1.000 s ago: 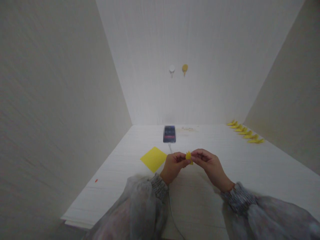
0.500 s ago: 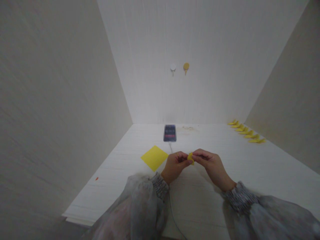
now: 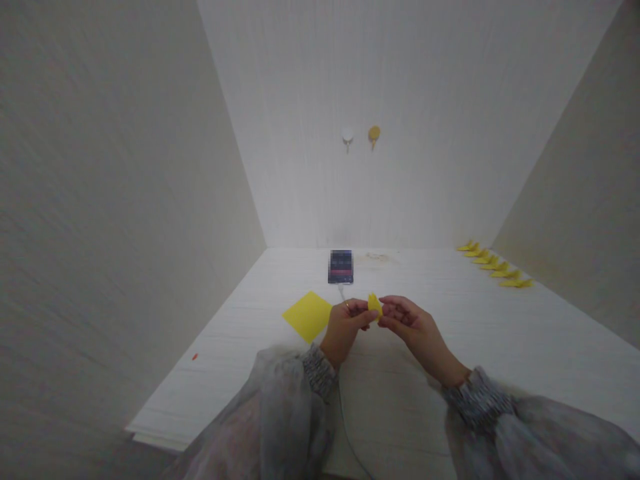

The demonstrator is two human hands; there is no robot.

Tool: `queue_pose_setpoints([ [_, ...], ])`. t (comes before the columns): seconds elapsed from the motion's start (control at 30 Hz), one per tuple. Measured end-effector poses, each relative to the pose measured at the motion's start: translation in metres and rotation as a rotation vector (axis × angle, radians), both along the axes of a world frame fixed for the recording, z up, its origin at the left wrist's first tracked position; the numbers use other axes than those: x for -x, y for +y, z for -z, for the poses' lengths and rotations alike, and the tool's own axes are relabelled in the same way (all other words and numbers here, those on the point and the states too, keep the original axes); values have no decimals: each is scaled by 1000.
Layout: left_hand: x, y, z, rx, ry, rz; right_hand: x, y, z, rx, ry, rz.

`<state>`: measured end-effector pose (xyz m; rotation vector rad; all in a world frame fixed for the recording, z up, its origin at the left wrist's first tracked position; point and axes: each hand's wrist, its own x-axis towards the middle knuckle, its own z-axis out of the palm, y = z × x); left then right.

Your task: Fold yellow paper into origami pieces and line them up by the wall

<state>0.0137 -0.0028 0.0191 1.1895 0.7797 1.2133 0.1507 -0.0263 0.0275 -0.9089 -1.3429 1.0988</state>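
Note:
Between the thumb and fingers of my left hand point(image 3: 346, 328) is a small folded piece of yellow paper point(image 3: 374, 304), held upright above the table. My right hand point(image 3: 416, 327) is just to the right of it, thumb and index finger parted, the fingertips at or very near the paper's right edge. Whether the right thumb touches the paper I cannot tell. A flat square sheet of yellow paper point(image 3: 307, 316) lies to the left, its right corner behind my left hand.
A row of several folded yellow paper figures point(image 3: 493, 263) runs along the table's right side. A phone point(image 3: 341, 267) stands near the back wall, its cable point(image 3: 345, 420) passing under my left hand. Two hooks, white point(image 3: 348, 135) and yellow point(image 3: 374, 133), are on the wall. A small red bit point(image 3: 195, 357) lies left.
My right fingers have parted from their pinch on the folded paper. The paper has turned more upright and shifted slightly left and up in my left hand.

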Motion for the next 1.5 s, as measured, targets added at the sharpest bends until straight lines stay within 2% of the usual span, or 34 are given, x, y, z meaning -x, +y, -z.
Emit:
queue_pose_setpoints([
  [0.2, -4, -3, 0, -39, -133, 50, -1, -3, -6, -58, 4, 92],
  [0.37, -2, -3, -1, -46, -141, 50, -1, -3, -5, -51, -23, 113],
  [0.6, 1, -4, -4, -28, -197, 73, 0, -2, -3, -56, 19, 82],
  [0.97, 0, -2, 0, -61, -145, 58, -2, -2, -2, -44, 18, 60],
  [1.5, 2, -2, -4, -78, -145, 88, -4, -2, -3, -15, 11, 41],
])
